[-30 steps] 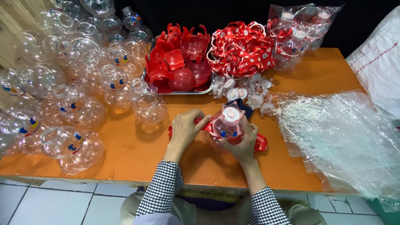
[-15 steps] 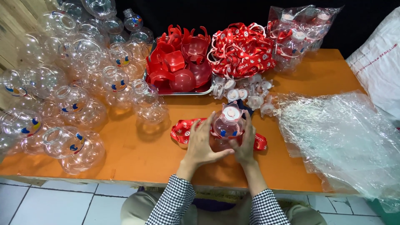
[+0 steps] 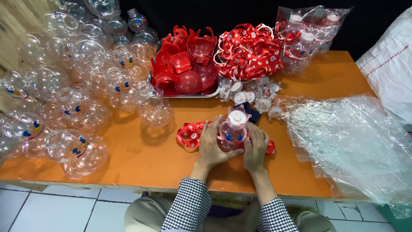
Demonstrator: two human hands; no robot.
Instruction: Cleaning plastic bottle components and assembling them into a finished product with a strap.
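Head view: clear, red-tinted plastic bottle (image 3: pixel 232 134) with white cap and blue face marks, upright on orange table (image 3: pixel 141 159), clasped by left hand (image 3: pixel 213 145) and right hand (image 3: pixel 255 147), over red strap (image 3: pixel 189 134).

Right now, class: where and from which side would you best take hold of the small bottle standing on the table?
Probably around the bottle's round belly, from both sides, as the left hand and right hand do; it stands upright, cap up.

left hand (image 3: pixel 213 144), right hand (image 3: pixel 255 148), fingers curled inward
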